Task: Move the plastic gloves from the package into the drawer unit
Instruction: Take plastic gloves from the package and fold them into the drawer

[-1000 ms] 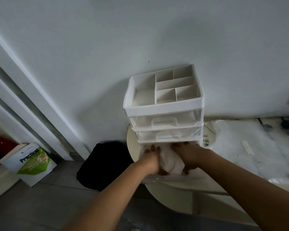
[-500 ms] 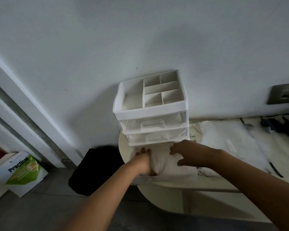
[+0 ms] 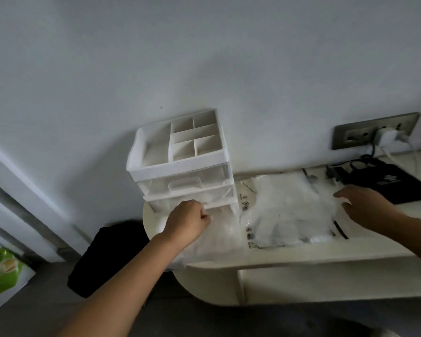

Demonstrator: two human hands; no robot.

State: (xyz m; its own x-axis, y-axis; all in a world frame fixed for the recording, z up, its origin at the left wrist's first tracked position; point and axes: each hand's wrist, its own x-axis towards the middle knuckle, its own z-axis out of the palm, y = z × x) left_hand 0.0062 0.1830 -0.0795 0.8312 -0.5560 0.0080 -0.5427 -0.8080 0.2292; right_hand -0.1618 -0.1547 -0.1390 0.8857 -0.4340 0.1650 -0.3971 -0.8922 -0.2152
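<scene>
Head view: the right hand [image 3: 370, 205] has swung off the drawer unit [image 3: 180, 164] to lie fingers-spread on the package [image 3: 249, 203] of plastic gloves [image 3: 289, 210] beside it on the surface [image 3: 326, 256], while the left hand [image 3: 190, 220] stays curled, on what I cannot tell, at the bottom drawer's wad [image 3: 219, 232], so another batch looks next.

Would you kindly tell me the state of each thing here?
Top drawer: closed.
Bottom drawer: pulled out, gloves inside.
Package: lying flat, not empty.
Left hand: fingers curled, above bottom drawer.
Right hand: open, over package.
Charger: plugged in.
</scene>
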